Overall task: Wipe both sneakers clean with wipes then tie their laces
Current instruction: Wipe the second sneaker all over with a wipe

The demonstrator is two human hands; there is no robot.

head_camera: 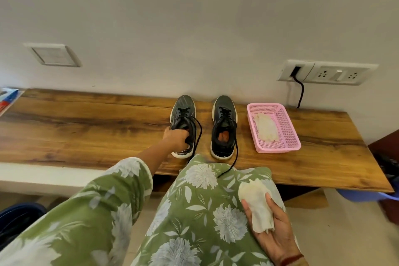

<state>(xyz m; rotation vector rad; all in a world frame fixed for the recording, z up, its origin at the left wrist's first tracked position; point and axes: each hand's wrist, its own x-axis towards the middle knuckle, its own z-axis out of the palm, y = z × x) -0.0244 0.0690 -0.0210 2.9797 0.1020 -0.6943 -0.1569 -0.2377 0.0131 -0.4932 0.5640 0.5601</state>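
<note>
Two dark sneakers with white soles stand side by side on the wooden table (86, 127), toes toward the wall. My left hand (176, 138) grips the heel collar of the left sneaker (183, 112), whose black laces hang loose. The right sneaker (224, 127) stands untouched, one lace trailing over the table edge onto my lap. My right hand (273, 231) rests over my lap, palm up, holding a crumpled white wipe (258, 203).
A pink plastic basket (287, 123) with more wipes (265, 128) sits to the right of the sneakers. A black cable (300, 93) hangs from the wall socket behind it. A blue packet (7, 99) lies at the table's far left.
</note>
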